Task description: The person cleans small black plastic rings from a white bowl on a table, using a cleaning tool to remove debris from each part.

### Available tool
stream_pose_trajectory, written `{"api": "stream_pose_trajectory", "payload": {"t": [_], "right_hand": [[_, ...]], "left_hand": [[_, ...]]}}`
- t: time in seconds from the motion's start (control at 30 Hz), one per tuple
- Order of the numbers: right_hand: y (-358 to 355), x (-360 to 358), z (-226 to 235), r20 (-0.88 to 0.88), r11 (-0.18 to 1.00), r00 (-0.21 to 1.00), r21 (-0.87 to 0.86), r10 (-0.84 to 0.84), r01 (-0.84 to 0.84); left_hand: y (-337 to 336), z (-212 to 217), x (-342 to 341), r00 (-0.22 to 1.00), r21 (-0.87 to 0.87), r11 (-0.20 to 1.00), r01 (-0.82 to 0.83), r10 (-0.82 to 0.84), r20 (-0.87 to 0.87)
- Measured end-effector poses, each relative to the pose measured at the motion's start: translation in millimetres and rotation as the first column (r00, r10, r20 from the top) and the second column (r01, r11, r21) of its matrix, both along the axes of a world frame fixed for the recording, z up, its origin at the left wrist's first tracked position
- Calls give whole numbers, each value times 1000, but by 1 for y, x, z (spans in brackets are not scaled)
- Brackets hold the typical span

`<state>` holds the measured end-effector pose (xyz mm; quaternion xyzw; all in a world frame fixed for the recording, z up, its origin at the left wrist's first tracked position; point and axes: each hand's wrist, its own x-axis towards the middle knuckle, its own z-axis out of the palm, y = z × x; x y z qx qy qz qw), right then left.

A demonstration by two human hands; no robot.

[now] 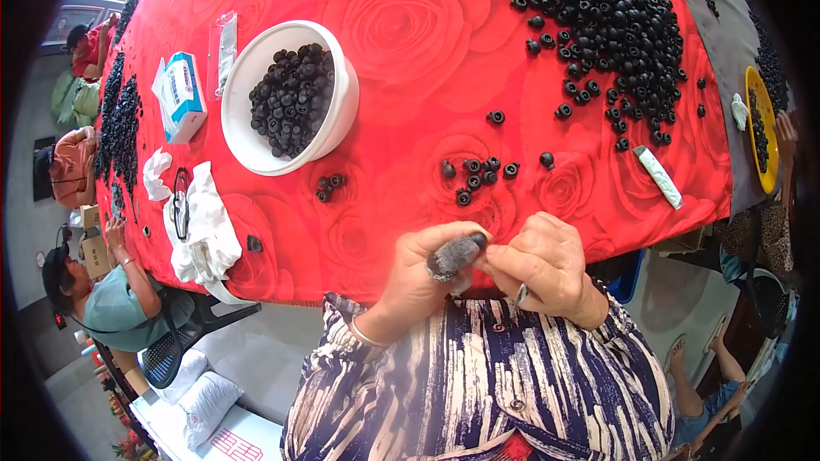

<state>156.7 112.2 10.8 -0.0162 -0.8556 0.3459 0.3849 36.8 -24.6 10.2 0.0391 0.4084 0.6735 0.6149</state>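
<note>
the two hands meet just below the near edge of the tabletop [410, 60], which has a red cloth with a rose pattern. the left hand [423, 277] is curled closed, and its forefinger wears a grey fabric finger cover [451, 258]. a small black ring-shaped part [478, 241] sits at the tip of this covered finger, pinched there. the right hand [547, 269] is also mostly closed; its fingertips touch the same black part from the other side, and a thin metal tool [521, 294] sticks out under its palm. how it is held i cannot tell.

on the tabletop just beyond the hands lies a small group of the same black parts [475, 175], and a few more [329, 186] lie near a white bowl [248, 132]. the bowl is partly filled with black parts. a big heap of black parts [598, 17] covers the far right area. on the left are a blue and white box [181, 96], crumpled white cloth [205, 230] and a small white tube [659, 176] on the right. other people sit along the left side of the tabletop.
</note>
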Motion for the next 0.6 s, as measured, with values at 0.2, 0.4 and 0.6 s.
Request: {"api": "stream_pose_trajectory", "payload": {"t": [0.2, 0.4, 0.6], "right_hand": [[11, 6, 14, 234, 898, 947, -427, 221, -104], [15, 7, 16, 277, 860, 934, -508, 227, -59], [15, 2, 18, 355, 899, 920, -437, 168, 5]], "left_hand": [[0, 7, -9, 984, -12, 998, 61, -62, -166], [2, 8, -7, 957, 7, 993, 115, -109, -267], [2, 8, -9, 923, -12, 991, 134, -129, -362]]}}
